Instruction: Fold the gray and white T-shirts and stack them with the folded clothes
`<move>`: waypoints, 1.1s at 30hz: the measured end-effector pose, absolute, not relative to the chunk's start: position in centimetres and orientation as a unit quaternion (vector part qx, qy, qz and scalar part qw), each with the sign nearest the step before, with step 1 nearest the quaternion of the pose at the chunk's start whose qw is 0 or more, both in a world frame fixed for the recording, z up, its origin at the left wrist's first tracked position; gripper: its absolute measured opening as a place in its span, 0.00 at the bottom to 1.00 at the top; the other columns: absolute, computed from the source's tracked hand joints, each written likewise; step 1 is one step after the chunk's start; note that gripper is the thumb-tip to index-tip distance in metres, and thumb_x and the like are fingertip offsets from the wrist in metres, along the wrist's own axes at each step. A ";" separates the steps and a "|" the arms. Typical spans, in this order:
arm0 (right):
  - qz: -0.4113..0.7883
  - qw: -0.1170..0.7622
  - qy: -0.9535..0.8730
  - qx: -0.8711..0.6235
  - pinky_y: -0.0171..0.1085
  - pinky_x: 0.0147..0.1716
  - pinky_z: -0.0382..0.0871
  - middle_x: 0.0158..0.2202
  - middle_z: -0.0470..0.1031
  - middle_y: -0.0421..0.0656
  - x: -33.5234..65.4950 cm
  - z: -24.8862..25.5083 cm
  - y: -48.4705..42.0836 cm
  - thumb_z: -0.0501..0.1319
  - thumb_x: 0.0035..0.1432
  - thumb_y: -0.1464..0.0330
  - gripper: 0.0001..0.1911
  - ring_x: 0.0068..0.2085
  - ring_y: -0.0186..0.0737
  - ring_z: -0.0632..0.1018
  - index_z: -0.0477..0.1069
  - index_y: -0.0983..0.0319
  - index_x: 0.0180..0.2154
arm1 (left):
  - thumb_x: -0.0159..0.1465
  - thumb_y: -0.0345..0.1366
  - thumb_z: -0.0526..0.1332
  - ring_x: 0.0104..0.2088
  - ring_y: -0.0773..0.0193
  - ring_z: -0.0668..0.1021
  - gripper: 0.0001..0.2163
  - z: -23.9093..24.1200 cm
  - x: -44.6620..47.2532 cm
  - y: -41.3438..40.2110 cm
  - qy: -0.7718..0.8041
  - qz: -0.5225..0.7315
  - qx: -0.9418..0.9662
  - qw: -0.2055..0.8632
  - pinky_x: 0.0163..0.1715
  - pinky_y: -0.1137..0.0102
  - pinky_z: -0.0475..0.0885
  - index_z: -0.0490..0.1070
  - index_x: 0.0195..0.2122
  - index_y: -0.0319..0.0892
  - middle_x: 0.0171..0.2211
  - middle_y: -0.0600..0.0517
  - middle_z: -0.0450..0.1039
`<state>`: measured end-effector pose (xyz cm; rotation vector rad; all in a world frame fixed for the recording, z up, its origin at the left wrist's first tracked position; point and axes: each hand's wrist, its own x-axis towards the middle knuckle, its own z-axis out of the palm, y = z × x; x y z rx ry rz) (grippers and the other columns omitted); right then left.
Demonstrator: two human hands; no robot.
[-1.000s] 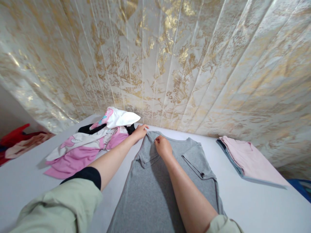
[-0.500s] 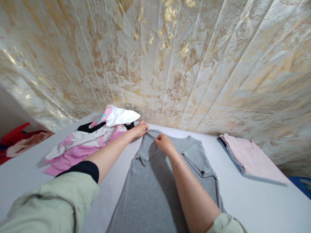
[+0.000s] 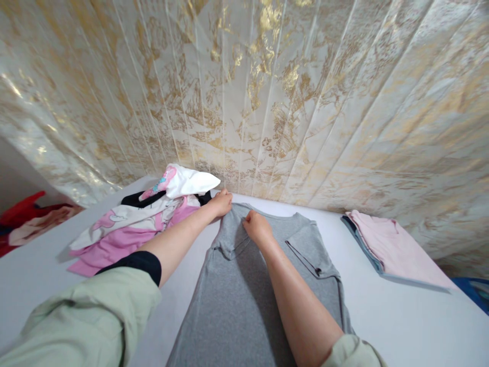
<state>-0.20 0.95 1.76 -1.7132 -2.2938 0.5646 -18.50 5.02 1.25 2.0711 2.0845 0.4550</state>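
Note:
A grey T-shirt [image 3: 233, 290] lies spread out on the white table, its neckline toward the back wall. Its right sleeve is folded inward over the body, and a dark line and a small dark spot show near the sleeve's hem. At the shirt's upper left shoulder corner, my left hand [image 3: 221, 202] is closed on the fabric. My right hand [image 3: 257, 226] is closed on the cloth near the neckline, a little to the right and nearer me; its fingertips are partly hidden.
Left of the shirt is a loose heap of pink, white and black clothes [image 3: 130, 229]. Folded garments with a pink one [image 3: 401, 250] on top lie on the right of the white table [image 3: 416, 326]. Behind hangs a gold-patterned curtain [image 3: 244, 102]. Red cloth [image 3: 26, 209] shows at far left.
Both hands have stayed nearly in place, with the fingers shifting slightly. The shirt's shoulder edge between them looks less pulled up than before.

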 end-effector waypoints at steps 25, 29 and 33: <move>0.088 0.161 -0.780 -0.598 0.40 0.44 0.65 0.50 0.73 0.50 4.8 8.3 1.6 0.51 0.65 0.64 0.16 0.49 0.46 0.75 0.71 0.59 0.49 | 0.68 0.42 0.48 0.68 0.47 0.54 0.25 -1.2 -12.3 -4.8 0.681 0.125 0.720 0.041 0.62 0.46 0.49 0.55 0.66 0.51 0.68 0.49 0.51; 0.042 0.082 -0.757 -0.647 0.42 0.46 0.65 0.51 0.73 0.55 9.9 6.7 1.3 0.50 0.66 0.65 0.18 0.51 0.50 0.74 0.72 0.63 0.49 | 0.66 0.40 0.48 0.67 0.50 0.55 0.28 -1.5 -12.3 -4.9 0.686 0.149 0.711 0.037 0.63 0.47 0.48 0.47 0.69 0.45 0.70 0.47 0.45; 0.005 0.071 -0.751 -0.657 0.43 0.56 0.57 0.60 0.66 0.57 13.4 1.3 -0.3 0.51 0.66 0.63 0.24 0.60 0.51 0.67 0.66 0.68 0.58 | 0.66 0.37 0.47 0.68 0.54 0.55 0.30 -1.3 -12.3 -4.8 0.689 0.166 0.704 0.034 0.64 0.52 0.48 0.43 0.69 0.38 0.70 0.42 0.43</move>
